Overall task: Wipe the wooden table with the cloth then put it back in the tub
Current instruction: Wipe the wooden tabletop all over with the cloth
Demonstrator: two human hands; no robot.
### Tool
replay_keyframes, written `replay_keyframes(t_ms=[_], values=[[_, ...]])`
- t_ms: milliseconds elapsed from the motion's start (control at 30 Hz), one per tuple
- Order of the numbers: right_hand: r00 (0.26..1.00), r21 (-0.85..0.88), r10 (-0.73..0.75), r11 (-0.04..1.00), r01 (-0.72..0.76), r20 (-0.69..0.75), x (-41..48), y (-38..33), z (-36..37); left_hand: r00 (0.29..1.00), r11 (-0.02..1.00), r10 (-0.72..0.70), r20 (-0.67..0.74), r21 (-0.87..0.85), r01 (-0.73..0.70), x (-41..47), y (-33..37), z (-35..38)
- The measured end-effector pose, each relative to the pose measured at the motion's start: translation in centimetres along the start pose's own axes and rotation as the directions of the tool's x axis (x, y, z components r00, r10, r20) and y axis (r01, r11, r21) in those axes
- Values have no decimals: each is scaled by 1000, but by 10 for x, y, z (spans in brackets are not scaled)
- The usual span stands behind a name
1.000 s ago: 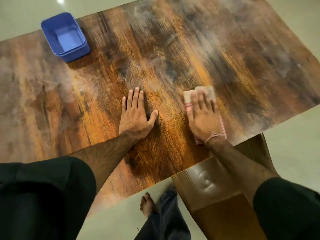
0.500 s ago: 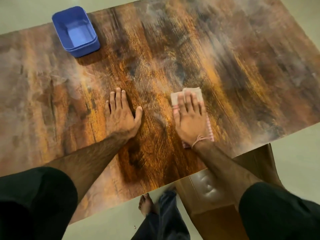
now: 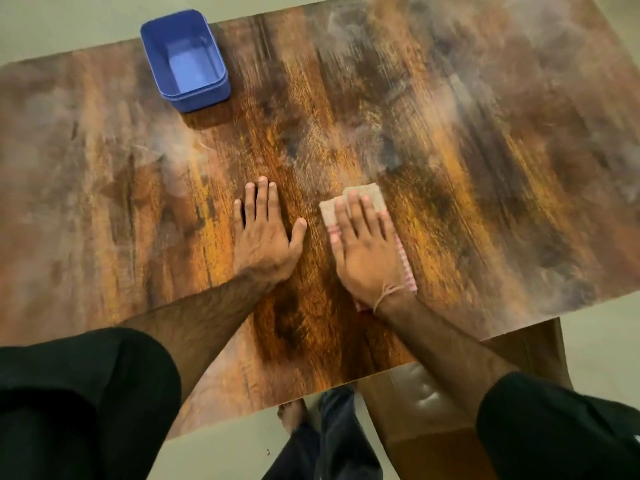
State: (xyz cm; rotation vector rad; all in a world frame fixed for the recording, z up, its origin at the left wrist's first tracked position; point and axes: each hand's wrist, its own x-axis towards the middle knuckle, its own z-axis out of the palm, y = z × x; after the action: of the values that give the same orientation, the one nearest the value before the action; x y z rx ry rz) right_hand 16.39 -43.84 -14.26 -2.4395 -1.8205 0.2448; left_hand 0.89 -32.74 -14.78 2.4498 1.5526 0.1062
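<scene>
Plainly, the right hand is pressing flat-fingered on the cloth, which is looking limp and light, probably best pinched at its exposed far edge.

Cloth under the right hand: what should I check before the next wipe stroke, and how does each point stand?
1. Cloth pinned flat: ok. The right hand presses it to the table with palm and straight fingers.
2. Cloth fully covered by the hand: not ok. Its far end and right edge stick out.
3. Left hand out of the way: ok. It lies flat on the table beside the cloth, with a gap between them.
4. Tub ready for the cloth: ok. It stands upright and empty at the far left.
5. Wiping finished: cannot tell. The pale haze to the right may be dust or the finish.
</scene>
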Motion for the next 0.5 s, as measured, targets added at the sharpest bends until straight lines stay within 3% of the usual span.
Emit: replay_keyframes(t_ms=[100,167,233,367,433,500], values=[[972,1,-220,975,221,80,-9,3,-2,1000,1000,-3,-11,-12,3,0,-1,1],[952,-8,-285,958,288,110,7,29,-10,1000,1000,-1,-3,-16,1,1,0,1],[976,-22,-198,979,201,88,39,55,-19,1000,1000,-2,9,-23,2,2,-1,1],[986,18,164,986,-165,33,82,51,-23,1000,1000,-2,10,-12,2,2,-3,3],[990,9,137,990,-137,12,70,21,-16,1000,1000,1,16,-13,-1,0,-2,3],[999,-6,-31,999,31,29,49,2,-10,1000,1000,-3,10,-7,3,1,-1,2]])
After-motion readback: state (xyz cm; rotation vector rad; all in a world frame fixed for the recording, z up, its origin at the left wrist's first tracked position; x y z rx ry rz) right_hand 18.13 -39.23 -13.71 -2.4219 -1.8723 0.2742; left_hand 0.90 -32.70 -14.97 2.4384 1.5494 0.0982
